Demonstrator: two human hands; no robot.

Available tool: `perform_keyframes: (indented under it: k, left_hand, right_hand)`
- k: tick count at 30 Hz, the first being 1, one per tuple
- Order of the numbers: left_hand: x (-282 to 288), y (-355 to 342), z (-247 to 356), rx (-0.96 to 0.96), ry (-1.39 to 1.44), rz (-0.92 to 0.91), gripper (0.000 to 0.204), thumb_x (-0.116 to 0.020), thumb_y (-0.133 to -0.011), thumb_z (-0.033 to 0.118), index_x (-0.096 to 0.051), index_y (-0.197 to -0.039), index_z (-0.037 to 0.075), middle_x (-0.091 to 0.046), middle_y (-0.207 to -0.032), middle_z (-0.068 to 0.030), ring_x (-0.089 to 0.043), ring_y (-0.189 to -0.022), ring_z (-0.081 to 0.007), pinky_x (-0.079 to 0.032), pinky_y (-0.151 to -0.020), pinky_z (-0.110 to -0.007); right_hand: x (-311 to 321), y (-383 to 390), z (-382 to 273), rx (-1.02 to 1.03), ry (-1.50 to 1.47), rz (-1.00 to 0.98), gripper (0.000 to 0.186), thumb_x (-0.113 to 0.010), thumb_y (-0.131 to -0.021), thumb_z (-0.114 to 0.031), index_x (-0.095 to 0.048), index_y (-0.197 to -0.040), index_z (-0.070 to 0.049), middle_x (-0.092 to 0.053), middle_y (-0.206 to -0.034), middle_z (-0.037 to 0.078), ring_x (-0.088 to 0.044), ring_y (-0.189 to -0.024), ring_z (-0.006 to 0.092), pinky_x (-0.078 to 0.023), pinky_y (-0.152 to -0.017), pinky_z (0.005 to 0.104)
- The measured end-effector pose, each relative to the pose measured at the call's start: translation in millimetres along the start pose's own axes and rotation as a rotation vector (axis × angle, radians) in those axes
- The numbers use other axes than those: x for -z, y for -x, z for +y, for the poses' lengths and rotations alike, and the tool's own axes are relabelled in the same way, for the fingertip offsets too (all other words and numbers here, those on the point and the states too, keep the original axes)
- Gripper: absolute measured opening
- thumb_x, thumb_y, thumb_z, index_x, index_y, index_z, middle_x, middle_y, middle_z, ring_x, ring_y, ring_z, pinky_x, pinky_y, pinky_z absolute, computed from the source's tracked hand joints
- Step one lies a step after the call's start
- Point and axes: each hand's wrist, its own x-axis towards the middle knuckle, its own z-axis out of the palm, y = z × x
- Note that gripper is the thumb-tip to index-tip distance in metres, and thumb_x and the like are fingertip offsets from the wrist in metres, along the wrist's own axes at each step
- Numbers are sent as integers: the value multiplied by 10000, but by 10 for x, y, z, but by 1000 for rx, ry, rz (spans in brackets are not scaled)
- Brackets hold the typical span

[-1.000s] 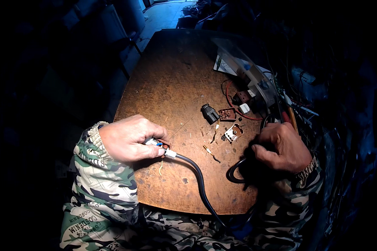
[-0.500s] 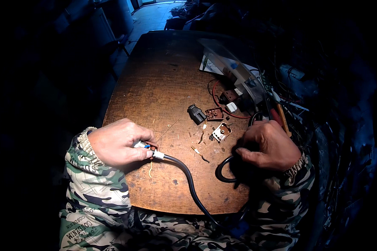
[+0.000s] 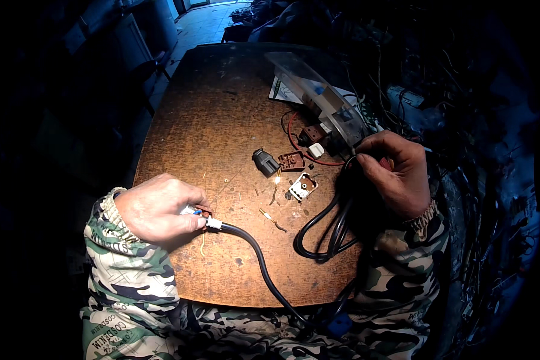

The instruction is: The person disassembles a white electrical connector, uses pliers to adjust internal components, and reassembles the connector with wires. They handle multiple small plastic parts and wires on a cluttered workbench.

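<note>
At the left of the wooden table, my left hand [image 3: 159, 207] pinches the end of a thick black cable [image 3: 257, 252]. A white collar [image 3: 213, 224] and bits of blue and brown show by its thumb; the rest of that end is hidden under the fingers. The cable bends down over the table's near edge. On the right, my right hand [image 3: 399, 174] is closed, thumb against forefinger, on a raised part of the black cable. Its loops [image 3: 327, 249] hang and lie below that hand. A blue thing [image 3: 340, 324] shows by my lap, its kind unclear.
Mid-table lie a dark grey plug housing [image 3: 264, 163], a brown plug insert [image 3: 291, 161], a white-and-brown plug part [image 3: 303, 186] and short wire pieces [image 3: 272, 219]. Farther right stand a clear plastic box [image 3: 324, 93], a white block [image 3: 315, 150] and a red wire [image 3: 291, 133].
My right hand has moved away from me and up, drawing the cable with it, and more loops show beneath. My left hand keeps its grip. The whole view has shifted slightly.
</note>
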Motion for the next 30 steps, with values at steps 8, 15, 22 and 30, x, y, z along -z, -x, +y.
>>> perform_keyframes:
  k: [8, 15, 22, 30]
  left_hand:
    - [18, 1, 9, 11, -1, -19, 332, -654, -905, 261, -716, -1082, -13, -647, -673, -170, -627, -601, -291, -449, -564, -423]
    - [7, 15, -49, -40, 1, -24, 280, -675, -942, 252, -713, -1055, -1, -687, -765, -146, -640, -632, -266, -475, -577, -390]
    - [-44, 21, -33, -32, -11, -29, 275, -660, -945, 243, -718, -1065, 2, -710, -809, -155, -666, -660, -278, -502, -596, -393]
    - [-46, 9, -34, 7, -11, -32, 260, -673, -929, 241, -718, -1047, 14, -661, -715, -143, -629, -608, -277, -464, -561, -407]
  right_hand:
    - [-281, -275, -130, 137, 344, -181, 203, -743, -823, 14, -710, -1024, 19, -700, -965, 166, -718, -873, 330, -585, -756, 387]
    - [-550, -535, -114, 178, 664, -378, 476, -679, -803, 59, -673, -1268, -45, -626, -1279, 207, -678, -1080, 383, -581, -926, 425]
    - [-431, -503, -31, 142, 677, -369, 396, -736, -773, 36, -699, -1162, -27, -610, -1332, 210, -673, -1141, 371, -592, -933, 396]
    - [-189, -498, 112, 74, 488, -373, 350, -705, -771, 106, -709, -1108, 10, -620, -1327, 189, -673, -1143, 353, -591, -971, 386]
